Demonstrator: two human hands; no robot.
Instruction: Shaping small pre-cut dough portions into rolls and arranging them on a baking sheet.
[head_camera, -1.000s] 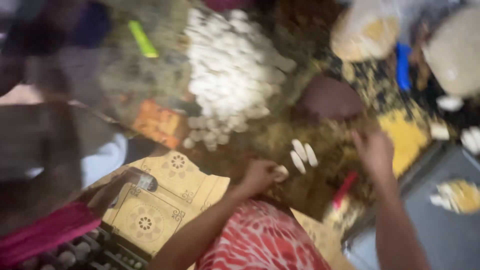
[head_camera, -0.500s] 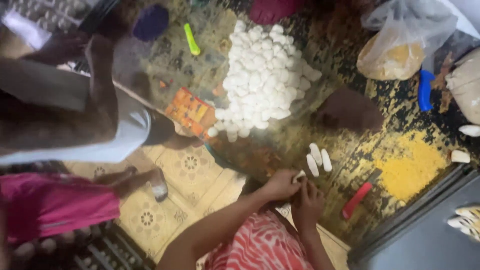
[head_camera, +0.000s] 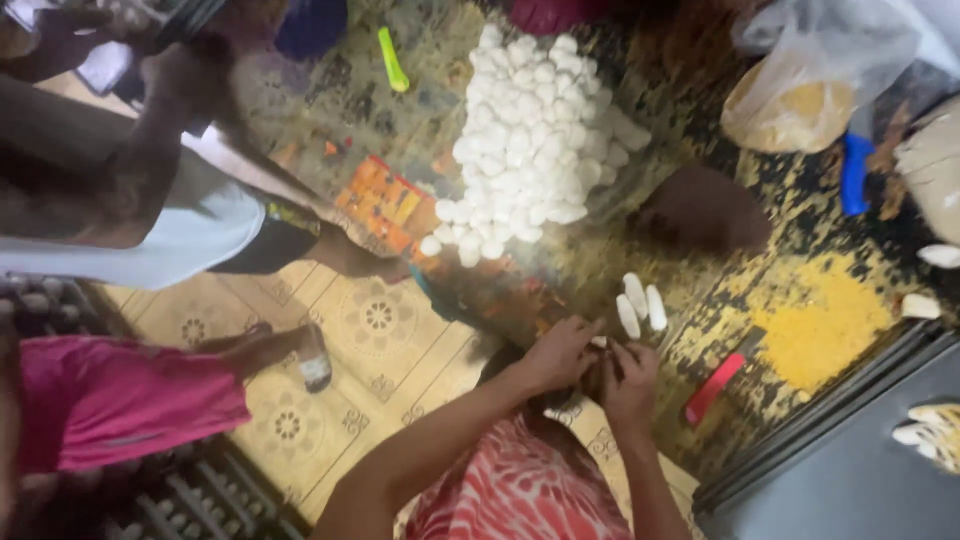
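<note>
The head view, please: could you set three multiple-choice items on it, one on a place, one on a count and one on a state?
1. Where do the three white oblong pieces lie?
A. just beyond the hands
B. on the tiled floor
C. inside the plastic bag

2. How many white oblong pieces lie there apart from the heap of white balls?
A. one
B. three
C. six

3. How are the left hand and right hand placed?
A. far apart
B. flat on the table
C. together around a small white piece

Key: 1 A, they lie just past the fingertips; 2 B, three side by side; 3 C, the fingers meet.
</note>
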